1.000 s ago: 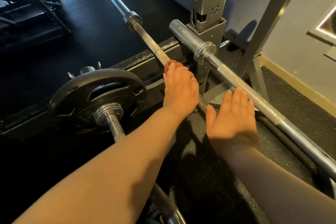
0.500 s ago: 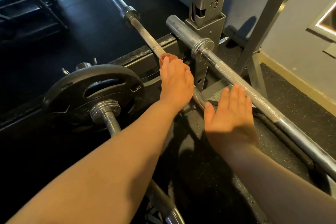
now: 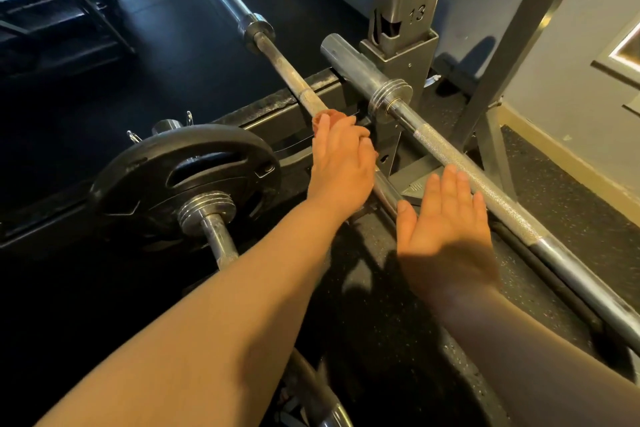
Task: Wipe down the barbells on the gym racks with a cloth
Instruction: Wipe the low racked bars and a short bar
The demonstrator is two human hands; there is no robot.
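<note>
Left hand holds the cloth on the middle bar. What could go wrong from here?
1. The left hand grips the orange cloth round the middle barbell with little cloth showing, so bare fingers may rub the dull shaft.
2. The right hand is open and holds nothing, so that barbell could roll during wiping.

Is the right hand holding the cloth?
No, the left hand grips the orange cloth around the middle barbell, while the right hand is flat and open, holding nothing.
</note>
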